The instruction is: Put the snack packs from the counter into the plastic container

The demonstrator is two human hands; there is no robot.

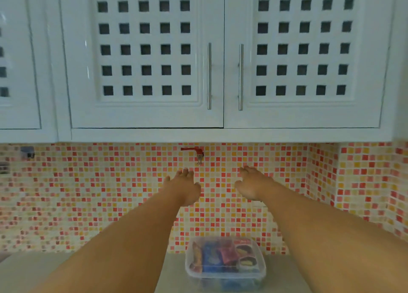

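Note:
A clear plastic container [262, 270] stands on the counter near the bottom of the view, with several snack packs [210, 257] inside: orange, blue, pink and dark ones side by side. Both my arms reach forward, high above the container, toward the tiled wall. My left hand [184, 187] is up at left of centre, fingers spread and holding nothing. To its right, my right hand [252, 185] hangs at the same height, palm down, fingers apart and empty.
White wall cupboards with lattice doors and two metal handles [240, 77] hang overhead. A red tap [194, 152] sticks out of the mosaic tile wall just above my hands. The pale counter [33, 270] runs along the bottom.

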